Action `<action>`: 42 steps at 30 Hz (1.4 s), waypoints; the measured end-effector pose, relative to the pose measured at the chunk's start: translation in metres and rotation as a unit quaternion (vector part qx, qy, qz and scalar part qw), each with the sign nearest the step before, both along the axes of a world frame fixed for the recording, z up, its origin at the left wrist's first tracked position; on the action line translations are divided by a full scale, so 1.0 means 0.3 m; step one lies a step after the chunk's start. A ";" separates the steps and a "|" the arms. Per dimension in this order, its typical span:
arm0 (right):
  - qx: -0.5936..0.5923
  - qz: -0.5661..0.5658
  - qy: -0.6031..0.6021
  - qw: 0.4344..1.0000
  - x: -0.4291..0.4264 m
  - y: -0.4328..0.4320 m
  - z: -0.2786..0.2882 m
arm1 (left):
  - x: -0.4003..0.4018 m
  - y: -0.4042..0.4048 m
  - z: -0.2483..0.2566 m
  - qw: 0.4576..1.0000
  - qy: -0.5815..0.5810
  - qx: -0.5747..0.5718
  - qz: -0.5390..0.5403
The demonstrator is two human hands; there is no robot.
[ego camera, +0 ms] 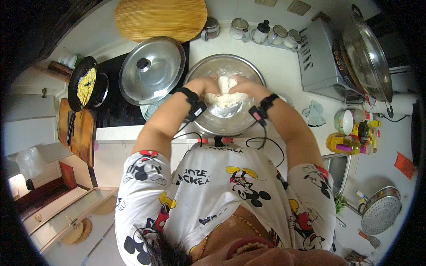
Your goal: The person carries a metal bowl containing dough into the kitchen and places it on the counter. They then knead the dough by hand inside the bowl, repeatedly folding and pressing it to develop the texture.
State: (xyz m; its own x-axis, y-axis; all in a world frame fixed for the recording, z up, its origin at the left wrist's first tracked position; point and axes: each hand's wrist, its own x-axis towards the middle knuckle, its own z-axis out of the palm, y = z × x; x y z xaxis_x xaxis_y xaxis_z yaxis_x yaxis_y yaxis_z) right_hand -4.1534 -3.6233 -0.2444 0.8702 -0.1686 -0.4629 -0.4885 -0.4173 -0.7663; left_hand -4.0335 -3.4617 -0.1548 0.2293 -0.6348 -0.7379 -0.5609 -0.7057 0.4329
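Observation:
A wide stainless steel bowl [229, 126] stands on the white counter in front of me. Pale dough [225, 84] lies inside it, with a fold of the dough raised between my hands. My left hand [209, 85] grips the dough from the left, its fingers partly hidden by the fold. From the other side my right hand [245, 87] holds the same dough, with its thumb toward the middle. Loose white flour [226, 111] coats the bowl's near inner wall and its far side. Black straps with small devices and cables circle both wrists.
Left of the bowl, a metal lid [153, 71] rests over the black cooktop [111, 116]. A frying pan [74, 89] holds scrambled egg and chopsticks. Seasoning jars [239, 29] line the back. A grey appliance [319, 60], a cloth [314, 113] and oil bottles [342, 143] stand right.

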 end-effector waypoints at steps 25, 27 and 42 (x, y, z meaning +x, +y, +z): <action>-0.278 0.123 0.029 0.952 -0.089 0.204 0.011 | -0.163 0.032 -0.414 0.897 -0.197 0.166 -0.360; -0.274 0.113 0.018 0.955 -0.064 0.179 -0.015 | -0.136 -0.005 -0.329 0.896 -0.187 0.164 -0.368; -0.322 0.188 0.030 0.928 -0.067 0.023 0.238 | -0.180 0.256 0.025 0.960 -0.163 -0.202 -0.109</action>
State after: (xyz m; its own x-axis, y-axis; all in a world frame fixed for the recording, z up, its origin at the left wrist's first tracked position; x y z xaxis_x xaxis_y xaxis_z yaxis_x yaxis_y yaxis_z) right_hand -4.1734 -3.6163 -0.1732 0.8998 -0.1168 -0.4203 -0.2494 -0.9283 -0.2760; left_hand -4.0876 -3.3849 -0.1474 0.2352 -0.9127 -0.3341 -0.8280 -0.3682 0.4230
